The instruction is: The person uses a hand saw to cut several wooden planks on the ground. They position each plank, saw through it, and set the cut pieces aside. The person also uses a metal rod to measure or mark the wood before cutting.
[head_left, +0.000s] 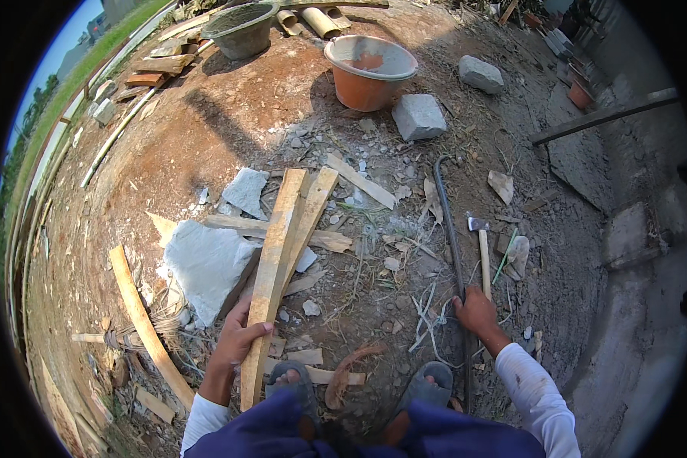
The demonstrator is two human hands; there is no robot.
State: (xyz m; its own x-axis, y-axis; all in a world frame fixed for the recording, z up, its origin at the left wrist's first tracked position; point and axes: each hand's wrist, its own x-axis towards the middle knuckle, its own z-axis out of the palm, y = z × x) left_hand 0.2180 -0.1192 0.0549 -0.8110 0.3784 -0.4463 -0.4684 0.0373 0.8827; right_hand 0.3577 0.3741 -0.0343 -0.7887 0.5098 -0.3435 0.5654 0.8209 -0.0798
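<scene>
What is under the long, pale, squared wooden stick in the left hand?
Behind the stick, a second pale wooden length shows along its right edge, and a rough, split wooden strip juts out beyond both. Whatever they cover directly is hidden, so I cannot tell what lies there.

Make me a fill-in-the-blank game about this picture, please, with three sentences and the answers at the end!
1. The left hand holds a long plank made of ____.
2. The hatchet is nearer to the person's ____ hand than to the other one.
3. In the picture, the grey bucket stands to the ____ of the orange bucket.

Missing words: wood; right; left.
</scene>
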